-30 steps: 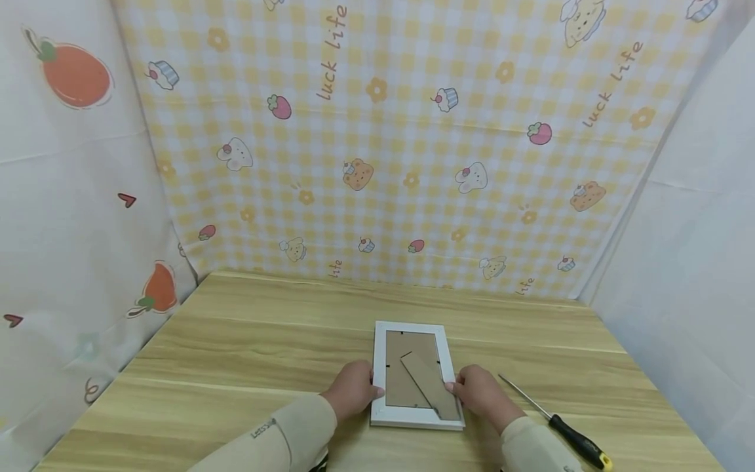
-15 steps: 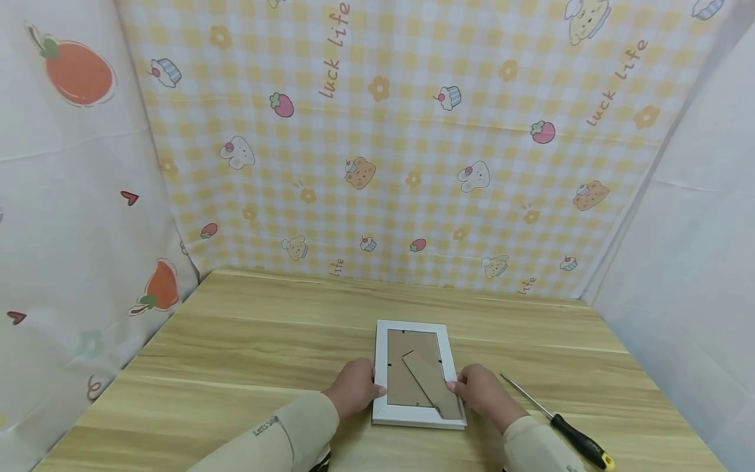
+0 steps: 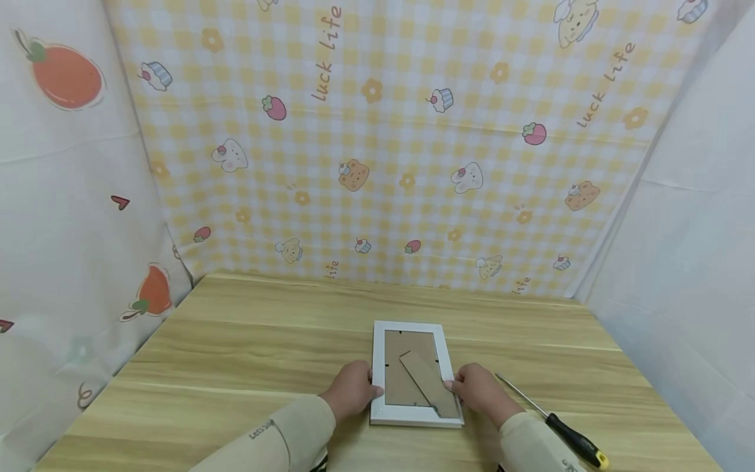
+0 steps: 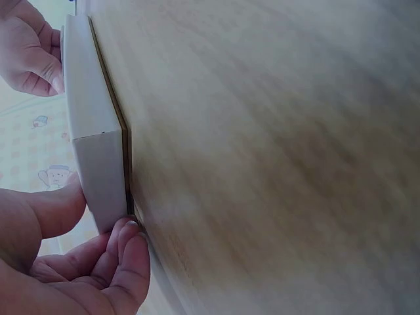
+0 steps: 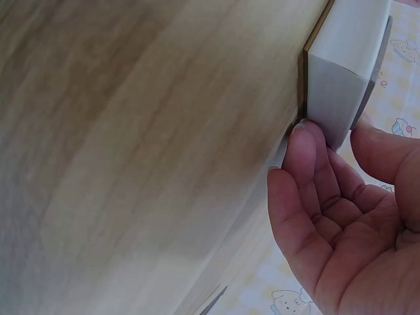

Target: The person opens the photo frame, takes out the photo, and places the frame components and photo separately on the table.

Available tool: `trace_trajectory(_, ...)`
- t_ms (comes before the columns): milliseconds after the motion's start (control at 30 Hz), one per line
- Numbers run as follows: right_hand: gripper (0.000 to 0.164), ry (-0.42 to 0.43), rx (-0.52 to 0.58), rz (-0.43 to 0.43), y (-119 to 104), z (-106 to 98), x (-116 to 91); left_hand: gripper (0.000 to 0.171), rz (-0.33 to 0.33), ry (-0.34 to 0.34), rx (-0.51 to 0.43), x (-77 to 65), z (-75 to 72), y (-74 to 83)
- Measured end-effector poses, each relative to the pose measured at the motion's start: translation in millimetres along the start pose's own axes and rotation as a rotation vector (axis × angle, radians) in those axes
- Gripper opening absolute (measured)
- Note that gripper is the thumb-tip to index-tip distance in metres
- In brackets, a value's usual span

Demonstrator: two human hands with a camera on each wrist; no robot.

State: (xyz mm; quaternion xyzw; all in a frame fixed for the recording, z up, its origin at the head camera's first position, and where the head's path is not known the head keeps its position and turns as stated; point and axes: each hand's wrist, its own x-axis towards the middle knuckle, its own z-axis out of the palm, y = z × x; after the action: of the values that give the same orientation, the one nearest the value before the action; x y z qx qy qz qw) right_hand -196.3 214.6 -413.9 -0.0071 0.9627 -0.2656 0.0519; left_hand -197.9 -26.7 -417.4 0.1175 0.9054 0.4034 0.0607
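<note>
A white picture frame (image 3: pixel 407 413) lies face down, its brown backing board (image 3: pixel 404 387) and slanted stand leg (image 3: pixel 433 387) showing. My left hand (image 3: pixel 352 388) grips its left side, thumb on the white border. In the left wrist view the fingers (image 4: pixel 128 262) of that hand curl at the lower edge. Opposite, my right hand (image 3: pixel 479 388) grips the right side, thumb over the border near the leg. The right wrist view has its fingertips right at the frame's bottom edge (image 5: pixel 338 98), close to the table.
A screwdriver (image 3: pixel 572 438) with a black and yellow handle lies on the wooden table (image 3: pixel 265 347) to the right of my right hand. A checked cloth (image 3: pixel 377 131) hangs behind the table, and white cloths hang at both sides.
Both hands keep the same grip on the picture frame, which stays in place. Only the head view shifts slightly.
</note>
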Motion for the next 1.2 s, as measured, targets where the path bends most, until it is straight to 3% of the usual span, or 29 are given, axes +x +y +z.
trace_trajectory(800,0.024,-0.004,-0.004,0.004,2.8,1.4,-2.4,0.023,0.061,-0.002,0.026,-3.7,-1.4,-2.9)
trace_trajectory(1200,0.020,0.025,0.019,-0.008,-0.2,0.5,-7.5,0.019,0.066,0.011,-0.014,-3.0,-0.8,-9.6)
